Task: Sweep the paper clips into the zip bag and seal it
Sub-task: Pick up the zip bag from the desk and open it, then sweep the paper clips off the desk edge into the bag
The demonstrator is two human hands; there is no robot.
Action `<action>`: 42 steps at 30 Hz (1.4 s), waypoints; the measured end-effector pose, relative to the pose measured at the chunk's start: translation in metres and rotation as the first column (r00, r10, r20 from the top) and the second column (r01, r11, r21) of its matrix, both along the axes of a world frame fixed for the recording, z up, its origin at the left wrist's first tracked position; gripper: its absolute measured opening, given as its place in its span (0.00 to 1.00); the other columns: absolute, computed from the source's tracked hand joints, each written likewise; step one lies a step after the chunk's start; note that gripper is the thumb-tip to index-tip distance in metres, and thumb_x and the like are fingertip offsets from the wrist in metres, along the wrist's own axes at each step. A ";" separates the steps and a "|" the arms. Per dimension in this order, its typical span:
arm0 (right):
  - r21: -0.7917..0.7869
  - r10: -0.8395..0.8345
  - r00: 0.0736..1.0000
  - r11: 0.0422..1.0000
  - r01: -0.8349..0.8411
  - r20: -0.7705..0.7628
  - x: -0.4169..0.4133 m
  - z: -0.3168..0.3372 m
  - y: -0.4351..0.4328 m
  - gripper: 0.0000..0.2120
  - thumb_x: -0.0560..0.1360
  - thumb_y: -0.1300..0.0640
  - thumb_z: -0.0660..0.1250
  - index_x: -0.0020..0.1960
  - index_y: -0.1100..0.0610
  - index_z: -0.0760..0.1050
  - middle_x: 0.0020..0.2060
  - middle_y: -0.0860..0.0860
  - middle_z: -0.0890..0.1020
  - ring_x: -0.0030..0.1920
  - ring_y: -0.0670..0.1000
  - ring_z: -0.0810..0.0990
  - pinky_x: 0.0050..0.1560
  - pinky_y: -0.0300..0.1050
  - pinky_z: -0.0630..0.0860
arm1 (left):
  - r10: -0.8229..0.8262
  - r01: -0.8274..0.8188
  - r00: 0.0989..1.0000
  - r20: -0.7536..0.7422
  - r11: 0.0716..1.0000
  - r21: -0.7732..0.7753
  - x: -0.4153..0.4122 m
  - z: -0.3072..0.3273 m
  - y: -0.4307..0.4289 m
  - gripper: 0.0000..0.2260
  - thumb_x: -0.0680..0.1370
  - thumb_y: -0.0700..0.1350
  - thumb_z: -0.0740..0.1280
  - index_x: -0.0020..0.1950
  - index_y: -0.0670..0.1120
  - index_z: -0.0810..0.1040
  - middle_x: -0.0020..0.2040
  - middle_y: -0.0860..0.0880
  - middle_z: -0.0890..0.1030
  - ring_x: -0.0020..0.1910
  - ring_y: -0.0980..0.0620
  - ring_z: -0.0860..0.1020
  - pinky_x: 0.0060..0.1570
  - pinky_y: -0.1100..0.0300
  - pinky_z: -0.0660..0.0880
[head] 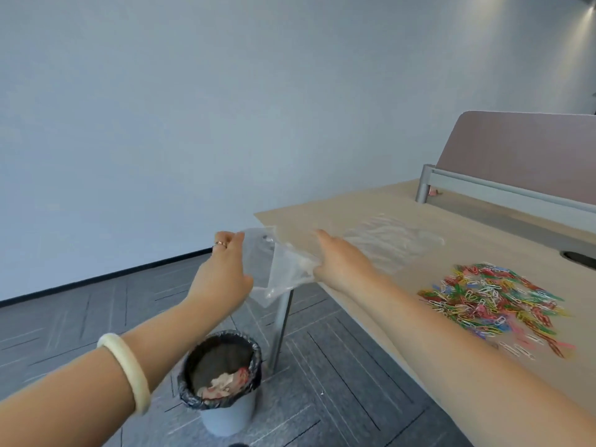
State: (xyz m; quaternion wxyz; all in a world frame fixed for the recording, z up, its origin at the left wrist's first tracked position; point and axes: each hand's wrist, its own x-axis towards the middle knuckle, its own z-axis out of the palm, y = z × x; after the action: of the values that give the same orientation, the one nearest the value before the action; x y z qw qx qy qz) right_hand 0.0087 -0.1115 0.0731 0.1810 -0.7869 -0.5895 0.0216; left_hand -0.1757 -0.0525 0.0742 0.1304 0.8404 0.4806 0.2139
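Note:
A clear zip bag [280, 266] hangs off the left corner of the beige desk [403, 211]. My left hand [222, 269] pinches its far left edge, out past the desk. My right hand [338, 259] grips the bag's right side at the desk's edge. A pile of coloured paper clips [490, 295] lies on the desk to the right of my right forearm, with a few loose clips [529, 348] nearer to me. The bag looks empty.
More clear plastic bags [390, 240] lie flat on the desk beyond my right hand. A grey bin with a black liner [222, 375] stands on the floor below the desk corner, beside the desk leg [282, 324]. A pink divider panel [522, 153] lines the desk's far side.

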 end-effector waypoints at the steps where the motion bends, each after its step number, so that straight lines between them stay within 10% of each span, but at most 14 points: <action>1: 0.032 0.037 0.999 0.999 -0.037 0.004 -0.011 -0.002 -0.001 0.28 0.72 0.64 0.61 0.70 0.55 0.58 0.45 0.57 0.78 0.38 0.56 0.77 0.31 0.47 0.71 | -0.022 0.022 0.997 -0.075 1.000 0.001 -0.012 0.001 -0.006 0.28 0.74 0.35 0.60 0.73 0.44 0.57 0.69 0.46 0.58 0.41 0.42 0.77 0.37 0.55 0.72; 5: 0.153 0.093 0.995 0.985 -0.086 -0.044 -0.032 -0.007 -0.011 0.17 0.77 0.59 0.59 0.65 0.54 0.64 0.41 0.57 0.80 0.38 0.57 0.80 0.41 0.53 0.78 | -0.122 0.088 0.977 -0.174 0.978 -0.191 -0.038 -0.013 -0.019 0.30 0.75 0.37 0.60 0.75 0.46 0.54 0.73 0.47 0.55 0.39 0.45 0.80 0.41 0.54 0.78; 11: -0.096 0.159 0.987 0.982 -0.160 -0.020 -0.015 -0.025 -0.046 0.19 0.76 0.55 0.62 0.66 0.52 0.66 0.44 0.50 0.80 0.38 0.50 0.78 0.38 0.44 0.74 | -0.137 0.147 0.989 0.058 0.845 -0.514 -0.027 -0.048 -0.030 0.30 0.77 0.35 0.60 0.77 0.42 0.53 0.78 0.50 0.47 0.31 0.56 0.78 0.31 0.67 0.78; 24: -0.055 0.106 0.979 0.992 -0.117 -0.172 0.115 -0.049 -0.108 0.32 0.69 0.37 0.65 0.70 0.44 0.62 0.71 0.44 0.63 0.72 0.47 0.58 0.72 0.46 0.56 | -0.121 0.117 0.992 0.037 0.772 -0.624 0.056 -0.112 -0.051 0.12 0.75 0.32 0.59 0.57 0.43 0.71 0.74 0.44 0.58 0.34 0.46 0.78 0.34 0.58 0.76; 32: -0.258 0.135 0.990 0.956 -0.140 -0.037 0.161 -0.078 -0.149 0.47 0.62 0.26 0.58 0.75 0.42 0.46 0.70 0.36 0.44 0.72 0.39 0.39 0.72 0.43 0.38 | -0.159 0.109 0.987 -0.035 0.809 -0.578 0.100 -0.152 -0.068 0.29 0.76 0.36 0.60 0.75 0.40 0.54 0.75 0.41 0.60 0.39 0.53 0.70 0.28 0.71 0.64; 37: -0.065 0.175 0.977 0.981 -0.184 -0.121 0.156 -0.092 -0.133 0.36 0.68 0.33 0.60 0.73 0.43 0.57 0.72 0.37 0.55 0.73 0.38 0.49 0.76 0.46 0.48 | -0.178 0.133 0.984 -0.023 0.810 -0.571 0.120 -0.137 -0.073 0.29 0.75 0.37 0.61 0.75 0.41 0.55 0.74 0.40 0.61 0.31 0.63 0.63 0.28 0.70 0.64; 42: 0.110 0.215 0.947 0.975 -0.193 -0.240 0.142 -0.091 -0.120 0.23 0.70 0.51 0.71 0.64 0.41 0.71 0.62 0.36 0.74 0.63 0.31 0.68 0.65 0.30 0.62 | -0.167 0.081 0.983 -0.072 0.759 -0.646 0.122 -0.124 -0.071 0.12 0.73 0.33 0.61 0.54 0.41 0.63 0.76 0.44 0.53 0.40 0.43 0.82 0.44 0.45 0.79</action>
State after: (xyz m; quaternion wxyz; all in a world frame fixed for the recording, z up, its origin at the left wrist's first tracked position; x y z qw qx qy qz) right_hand 0.1510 -0.2314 -0.0175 0.2841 -0.7042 -0.6406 0.1140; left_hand -0.0542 -0.1233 -0.0501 0.3925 0.7871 0.4752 -0.0251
